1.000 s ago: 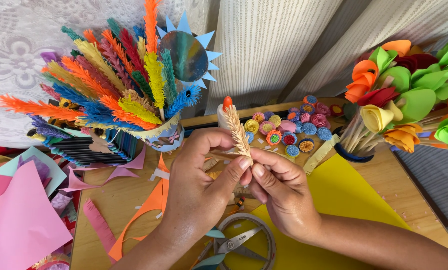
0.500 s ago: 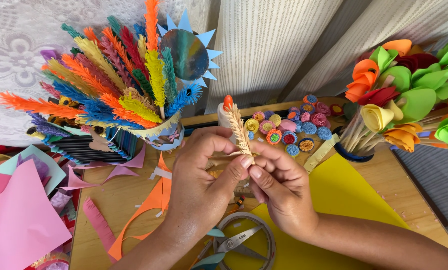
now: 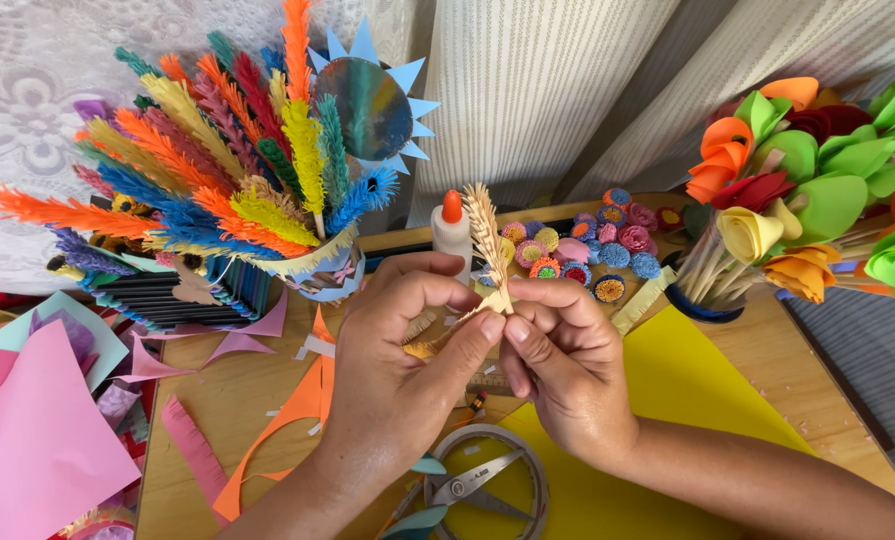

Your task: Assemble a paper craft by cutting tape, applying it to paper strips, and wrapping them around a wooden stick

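Fringed paper spike (image 3: 486, 240) partly rolled, both hands pinching it.
Left hand (image 3: 407, 370) and right hand (image 3: 557, 365) grip its base; fringe done on top, tail unrolled. Glue bottle (image 3: 452, 232) at 11 o'clock, capped.

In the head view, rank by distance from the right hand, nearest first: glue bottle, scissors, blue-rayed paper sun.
From the right hand:
1. Glue bottle, just above and left, behind the fringed paper stem.
2. Scissors, below and left, on the table.
3. Blue-rayed paper sun, far up and left, in the bouquet.
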